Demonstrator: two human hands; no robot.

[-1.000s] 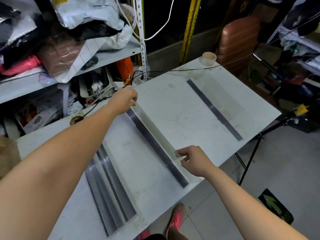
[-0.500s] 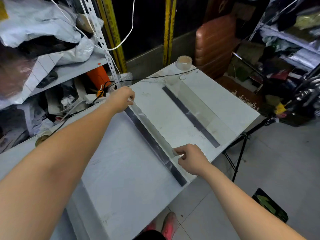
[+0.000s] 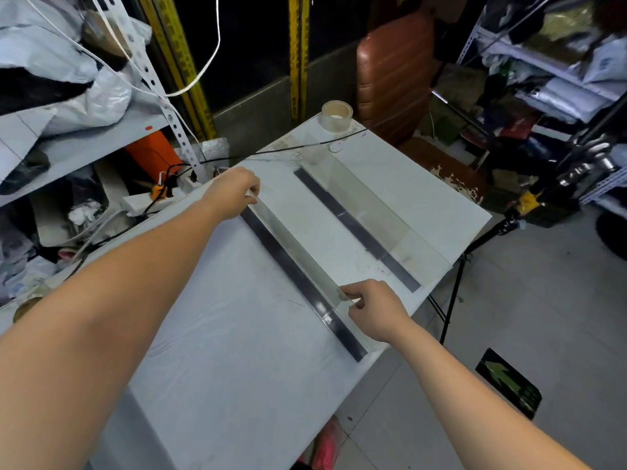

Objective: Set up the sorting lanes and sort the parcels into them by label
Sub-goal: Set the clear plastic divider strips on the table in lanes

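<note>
A clear plastic lane divider [image 3: 295, 251] with a dark base strip stands on edge across the white table [image 3: 237, 351]. My left hand [image 3: 234, 191] grips its far end at the table's back edge. My right hand [image 3: 375, 308] pinches its near end by the front edge. A second clear divider [image 3: 366, 215] with its own dark strip stands parallel to the right, with no hand on it. No parcels lie on the table.
A roll of clear tape [image 3: 336, 115] sits at the table's far corner, with a black cable [image 3: 288, 149] running past it. Cluttered shelves [image 3: 78, 144] with bags stand at left, a brown chair [image 3: 395, 69] behind, a tripod [image 3: 475, 249] at right.
The view has swung right, so the extra dividers at the table's left have left the frame. Both hands keep their hold on the divider, which has shifted slightly toward the right one.
</note>
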